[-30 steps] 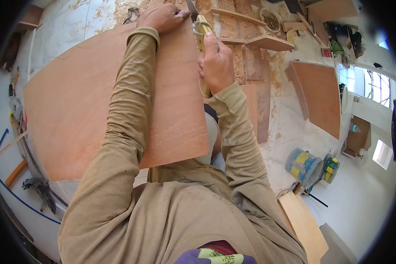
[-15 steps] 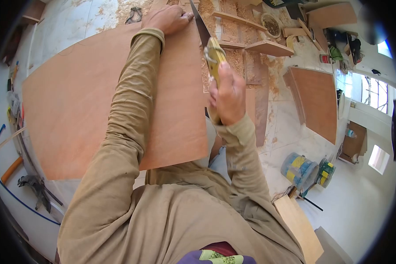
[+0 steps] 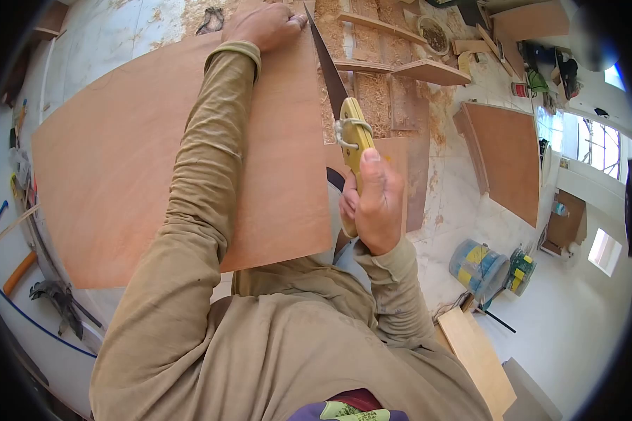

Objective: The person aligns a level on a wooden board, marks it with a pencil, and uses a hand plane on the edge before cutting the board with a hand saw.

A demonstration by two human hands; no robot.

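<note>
My right hand (image 3: pixel 378 203) is wrapped around the yellow handle of a handsaw (image 3: pixel 354 130), with cord tied round its front part. Its dark blade slants up and left along the right edge of a large reddish-brown plywood sheet (image 3: pixel 133 168). The tip reaches that edge near the top of the view. My left hand (image 3: pixel 263 27) grips the sheet at its far end, fingers curled and thumb pointing toward the blade. How far those fingers go over the edge is hidden. The sheet lies across in front of me, under my left forearm.
Wood strips (image 3: pixel 428 71) lie among shavings beyond the saw. Another plywood panel (image 3: pixel 509 165) is at the right, near a blue bucket (image 3: pixel 479 266) and a green bucket (image 3: pixel 519 274). A tool with an orange handle (image 3: pixel 20 274) lies at the left.
My right hand has drawn the saw down and back toward me, so more of the blade shows. My left hand and the plywood sheet have stayed nearly in place.
</note>
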